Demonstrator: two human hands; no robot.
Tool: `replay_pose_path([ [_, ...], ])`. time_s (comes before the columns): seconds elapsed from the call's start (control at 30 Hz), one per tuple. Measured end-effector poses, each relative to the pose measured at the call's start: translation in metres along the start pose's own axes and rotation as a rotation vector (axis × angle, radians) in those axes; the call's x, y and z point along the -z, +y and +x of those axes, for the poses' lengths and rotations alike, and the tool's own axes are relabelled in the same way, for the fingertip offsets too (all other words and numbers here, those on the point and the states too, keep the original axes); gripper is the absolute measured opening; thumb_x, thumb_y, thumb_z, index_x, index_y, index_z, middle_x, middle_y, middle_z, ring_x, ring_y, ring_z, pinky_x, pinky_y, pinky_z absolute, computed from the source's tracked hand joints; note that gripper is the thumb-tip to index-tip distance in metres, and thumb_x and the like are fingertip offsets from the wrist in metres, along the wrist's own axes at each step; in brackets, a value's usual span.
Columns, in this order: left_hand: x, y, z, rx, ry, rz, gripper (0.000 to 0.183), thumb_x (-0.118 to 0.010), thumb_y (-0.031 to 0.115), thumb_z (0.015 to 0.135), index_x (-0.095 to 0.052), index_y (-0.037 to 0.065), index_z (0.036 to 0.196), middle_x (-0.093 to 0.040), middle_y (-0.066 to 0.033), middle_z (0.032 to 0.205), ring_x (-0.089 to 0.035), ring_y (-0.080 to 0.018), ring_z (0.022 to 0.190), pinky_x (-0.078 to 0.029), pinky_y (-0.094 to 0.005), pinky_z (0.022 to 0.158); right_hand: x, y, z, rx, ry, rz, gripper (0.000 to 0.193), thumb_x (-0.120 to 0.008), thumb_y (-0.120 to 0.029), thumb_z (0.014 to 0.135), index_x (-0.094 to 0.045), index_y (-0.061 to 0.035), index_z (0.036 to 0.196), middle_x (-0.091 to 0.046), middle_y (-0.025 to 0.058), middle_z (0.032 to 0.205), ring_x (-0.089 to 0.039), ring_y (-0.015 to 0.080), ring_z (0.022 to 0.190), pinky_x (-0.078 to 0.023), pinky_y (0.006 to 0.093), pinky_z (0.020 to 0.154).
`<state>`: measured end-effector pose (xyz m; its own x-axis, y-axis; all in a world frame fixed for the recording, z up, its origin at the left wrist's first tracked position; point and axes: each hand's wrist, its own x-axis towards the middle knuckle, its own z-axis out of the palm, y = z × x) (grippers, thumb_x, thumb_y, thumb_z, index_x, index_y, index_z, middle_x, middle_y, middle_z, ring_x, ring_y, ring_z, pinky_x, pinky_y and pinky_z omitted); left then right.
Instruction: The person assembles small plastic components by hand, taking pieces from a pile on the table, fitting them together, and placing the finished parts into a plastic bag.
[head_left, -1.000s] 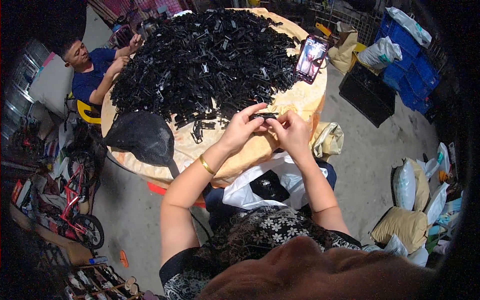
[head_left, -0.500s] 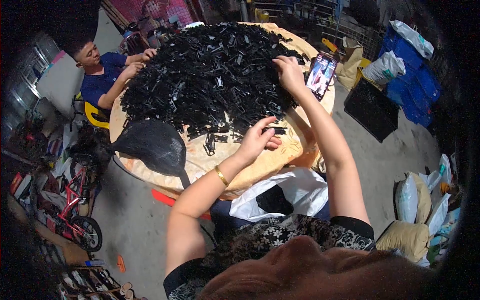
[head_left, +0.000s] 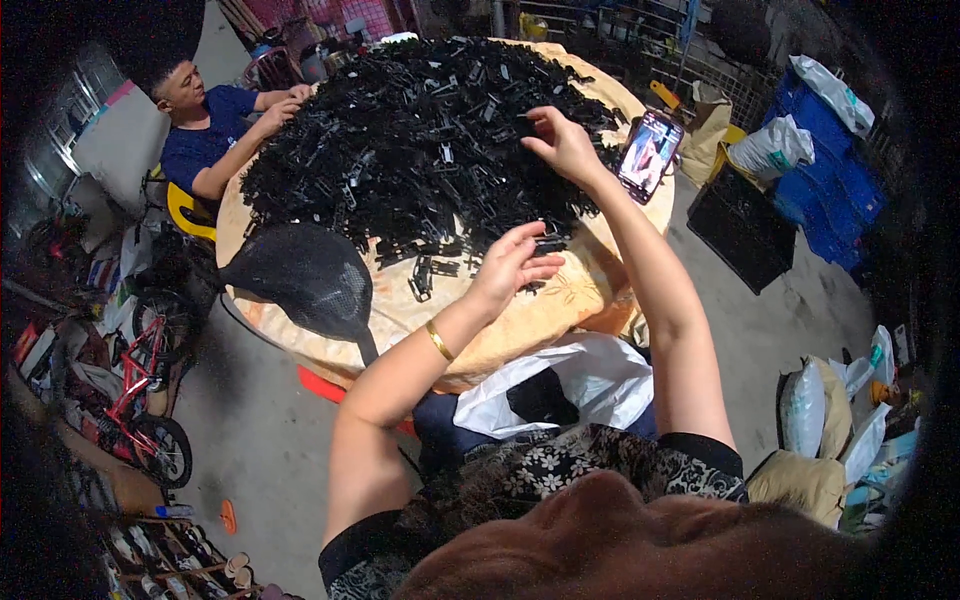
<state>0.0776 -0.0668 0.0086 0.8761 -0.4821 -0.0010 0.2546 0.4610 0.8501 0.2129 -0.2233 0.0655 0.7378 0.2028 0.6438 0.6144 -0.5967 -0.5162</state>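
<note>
A big heap of small black plastic clip-like pieces (head_left: pixel 400 150) covers most of a round table. My right hand (head_left: pixel 565 148) is over the heap's right part, thumb and forefinger curved and apart, with no piece visible between them. At the heap's near edge, my left hand (head_left: pixel 512 272) has its fingers stretched out. Several black pieces lie beside and partly behind those fingers. A gold bangle (head_left: pixel 439 341) circles my left wrist. Loose clip-like pieces (head_left: pixel 430 275) lie on the cloth left of this hand.
A light patterned cloth (head_left: pixel 530 345) covers the table. A black mesh net (head_left: pixel 300 280) rests at its near left, a lit phone (head_left: pixel 650 155) at its right. In front of me sits an open white sack (head_left: pixel 610 385). Across the left side, another person (head_left: pixel 215 140) has both hands at the heap.
My right hand has moved left over the heap, with thumb and forefinger now visibly apart. The left hand stays near the same place, its fingers straighter.
</note>
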Motion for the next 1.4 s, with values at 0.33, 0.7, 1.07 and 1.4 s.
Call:
replay_pose_path([
  [0.33,0.003,0.010,0.000,-0.023,0.037,-0.181,0.032,-0.031,0.017,0.094,-0.037,-0.001,0.119,-0.047,-0.0153,0.112,-0.056,-0.0296,0.095,-0.048,-0.0358,0.083,0.031,-0.057,-0.099,-0.064,-0.113,0.396,0.029,-0.063,-0.008,0.071,-0.059,-0.0006,0.099,-0.060,0.0088,0.095,-0.057,0.0142,0.088,-0.046,0.0255,0.075],
  [0.7,0.000,0.003,-0.002,0.005,0.031,0.072,0.033,-0.034,0.017,0.093,-0.039,-0.001,0.120,-0.050,-0.0117,0.111,-0.056,-0.0190,0.092,-0.048,-0.0316,0.081,0.045,-0.068,-0.137,0.344,-0.059,0.012,0.028,-0.067,-0.006,0.065,-0.061,-0.0029,0.092,-0.061,0.0117,0.092,-0.057,0.0273,0.085,-0.046,0.0341,0.073],
  [1.07,-0.007,-0.001,-0.007,-0.070,-0.030,0.225,0.038,-0.048,0.007,0.087,-0.038,-0.003,0.122,-0.050,-0.0089,0.111,-0.054,-0.0112,0.092,-0.050,-0.0225,0.075,0.038,-0.058,-0.150,0.245,-0.033,0.183,0.026,-0.068,-0.006,0.065,-0.064,-0.0037,0.091,-0.063,0.0095,0.093,-0.057,0.0222,0.086,-0.046,0.0315,0.074],
  [1.4,-0.013,0.006,-0.016,-0.083,-0.227,0.425,0.042,-0.048,0.002,0.084,-0.038,-0.002,0.124,-0.047,-0.0106,0.119,-0.054,-0.0132,0.093,-0.048,-0.0248,0.079,0.039,-0.059,-0.177,-0.577,-0.169,0.746,0.028,-0.068,-0.009,0.072,-0.062,0.0015,0.097,-0.063,0.0052,0.085,-0.057,0.0096,0.074,-0.046,0.0225,0.066],
])
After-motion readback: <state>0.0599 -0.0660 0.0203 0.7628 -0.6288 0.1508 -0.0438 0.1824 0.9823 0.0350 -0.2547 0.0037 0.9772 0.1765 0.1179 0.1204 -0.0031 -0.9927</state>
